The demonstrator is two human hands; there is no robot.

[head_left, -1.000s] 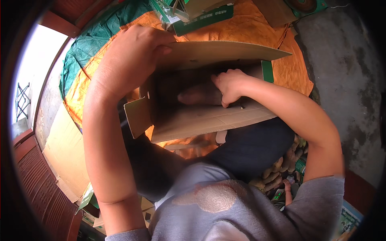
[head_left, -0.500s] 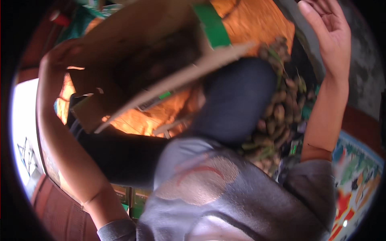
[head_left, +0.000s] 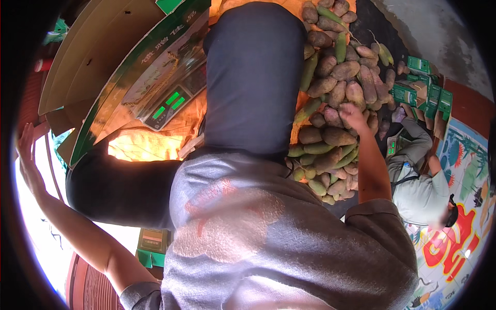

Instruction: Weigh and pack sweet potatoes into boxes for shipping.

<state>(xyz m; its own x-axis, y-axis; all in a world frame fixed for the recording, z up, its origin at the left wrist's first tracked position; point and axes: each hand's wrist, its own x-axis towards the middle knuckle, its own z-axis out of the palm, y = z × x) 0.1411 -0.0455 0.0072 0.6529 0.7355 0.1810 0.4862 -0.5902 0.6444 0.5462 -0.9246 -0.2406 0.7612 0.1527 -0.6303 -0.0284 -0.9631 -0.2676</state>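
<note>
To the right of my knee lies a large heap of root vegetables (head_left: 338, 137), brownish-purple and fat like sweet potatoes, with long green ones among them. My right hand (head_left: 353, 116) reaches onto the middle of this heap with its fingers curled; whatever they grip is hidden. On the far left my left hand (head_left: 27, 150) is held out with its fingers stretched, beside an open cardboard box (head_left: 77, 67), and nothing shows in it. The box has a green printed side panel (head_left: 155, 57). Just beyond that panel sits a weighing scale (head_left: 168, 106) with lit green digits.
An orange sheet (head_left: 139, 144) lies under the scale and around my legs. A co-worker (head_left: 421, 191) is bent over at the right, close to a second scale (head_left: 392, 147) and several green boxes (head_left: 426, 93). Another green and brown carton (head_left: 152, 243) stands by my left hip.
The box has moved left, away from in front of me, bringing the scale into view. My right hand has come down from raised and spread onto the heap. My left hand has moved outward and lower.
</note>
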